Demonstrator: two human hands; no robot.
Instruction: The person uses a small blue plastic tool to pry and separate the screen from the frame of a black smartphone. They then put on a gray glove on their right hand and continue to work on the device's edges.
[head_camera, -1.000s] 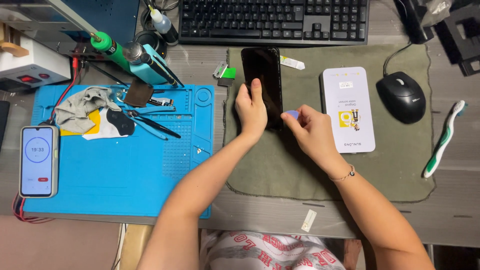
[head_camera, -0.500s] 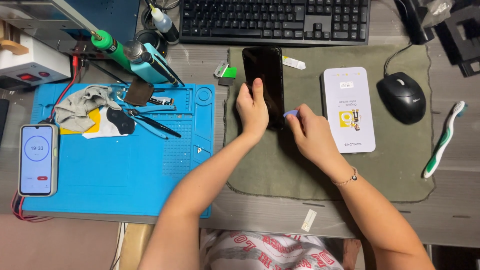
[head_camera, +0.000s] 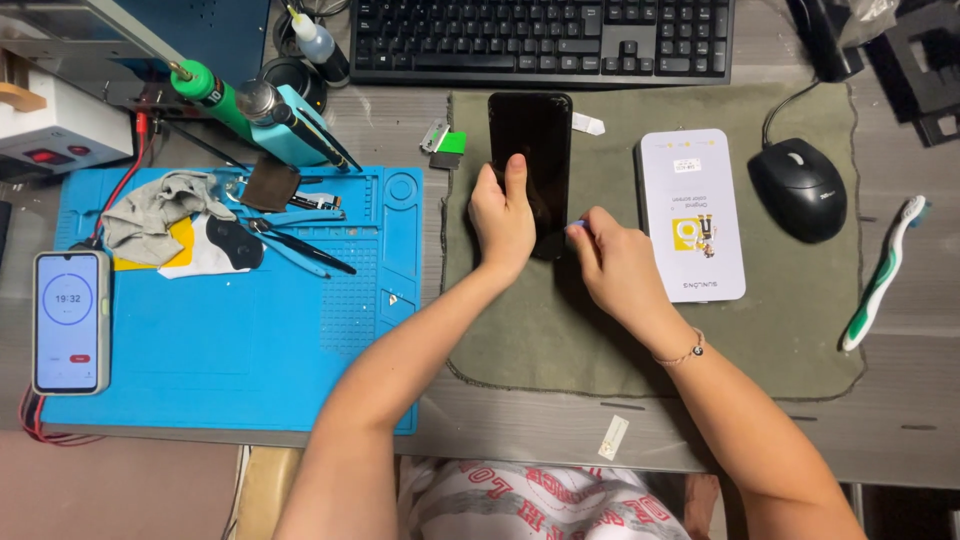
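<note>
— Where is the black phone (head_camera: 530, 160)?
— On the green mat (head_camera: 800, 320), long way pointing away from the person. The left hand (head_camera: 503, 215) presses it flat, fingers open.
— And the right hand (head_camera: 615, 265)?
— Just beside its lower right edge, fingers pinching a small blue thing (head_camera: 577, 225).

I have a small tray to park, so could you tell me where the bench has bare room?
The blue mat is bare below the tools, right of the timer phone. The green cloth is bare below the white box. Its top is crowded.
</note>
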